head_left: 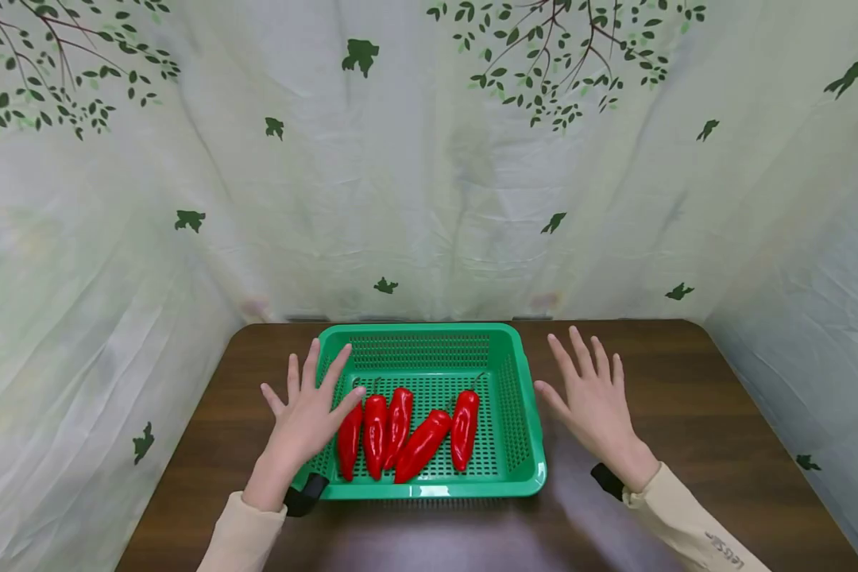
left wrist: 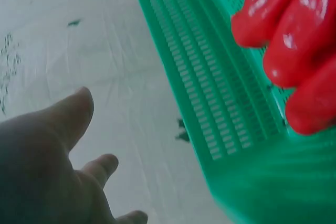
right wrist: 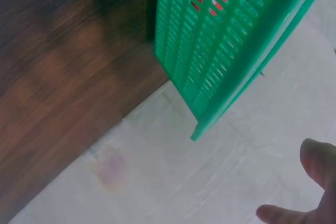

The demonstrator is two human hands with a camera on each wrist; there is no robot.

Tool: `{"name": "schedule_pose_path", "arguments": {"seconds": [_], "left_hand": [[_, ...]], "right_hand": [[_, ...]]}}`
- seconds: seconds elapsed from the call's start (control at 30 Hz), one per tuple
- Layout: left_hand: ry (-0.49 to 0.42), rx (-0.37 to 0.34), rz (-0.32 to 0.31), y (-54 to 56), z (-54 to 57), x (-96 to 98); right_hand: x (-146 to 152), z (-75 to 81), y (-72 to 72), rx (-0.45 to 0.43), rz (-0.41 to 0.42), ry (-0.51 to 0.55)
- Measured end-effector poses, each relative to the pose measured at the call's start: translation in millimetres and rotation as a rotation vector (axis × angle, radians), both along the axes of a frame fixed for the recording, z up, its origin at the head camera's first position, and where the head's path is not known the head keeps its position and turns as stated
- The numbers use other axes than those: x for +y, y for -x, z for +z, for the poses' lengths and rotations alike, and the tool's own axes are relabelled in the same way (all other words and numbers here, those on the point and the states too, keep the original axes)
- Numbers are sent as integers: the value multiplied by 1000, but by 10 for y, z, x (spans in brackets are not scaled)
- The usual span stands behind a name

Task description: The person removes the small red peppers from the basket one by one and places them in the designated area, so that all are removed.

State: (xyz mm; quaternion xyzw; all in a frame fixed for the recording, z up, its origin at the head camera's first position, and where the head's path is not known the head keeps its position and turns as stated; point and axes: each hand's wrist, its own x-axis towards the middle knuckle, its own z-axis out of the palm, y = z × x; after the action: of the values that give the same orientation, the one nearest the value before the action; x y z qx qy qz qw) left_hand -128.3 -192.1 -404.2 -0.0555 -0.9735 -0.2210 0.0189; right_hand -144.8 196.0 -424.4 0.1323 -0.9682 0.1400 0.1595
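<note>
A green plastic basket with slotted walls holds several glossy red chili peppers. Most of them lie lengthwise, and one slanted pepper lies across the middle. My left hand, fingers spread, hovers over the basket's left side and overlaps the leftmost pepper in the head view. Nothing is in its grasp. Beyond the right rim my right hand is held up with its fingers apart, also holding nothing. In the left wrist view, the left thumb shows apart from the basket wall.
The basket sits on a dark brown wooden table, toward its back edge. A pale cloth printed with leaves hangs behind and at both sides. Dark bands are worn on both wrists.
</note>
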Motion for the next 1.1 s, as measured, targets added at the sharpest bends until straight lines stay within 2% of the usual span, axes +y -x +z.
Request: {"name": "schedule_pose_path", "arguments": {"seconds": [0.27,0.47,0.7,0.9,1.1], "left_hand": [[-109,-76,-26,-25,62,-345],[-165,-110,-42,15,19,-582],[-287,-153,-117,63,-70,-768],[-409,-229,-151,100,-176,-859],[-513,-292,-186,153,-282,-935]], "right_hand": [[-8,35,24,77,78,65],[-35,60,28,128,158,156],[-62,103,32,5,200,283],[-89,150,35,-123,234,388],[-137,193,39,-199,236,453]]}}
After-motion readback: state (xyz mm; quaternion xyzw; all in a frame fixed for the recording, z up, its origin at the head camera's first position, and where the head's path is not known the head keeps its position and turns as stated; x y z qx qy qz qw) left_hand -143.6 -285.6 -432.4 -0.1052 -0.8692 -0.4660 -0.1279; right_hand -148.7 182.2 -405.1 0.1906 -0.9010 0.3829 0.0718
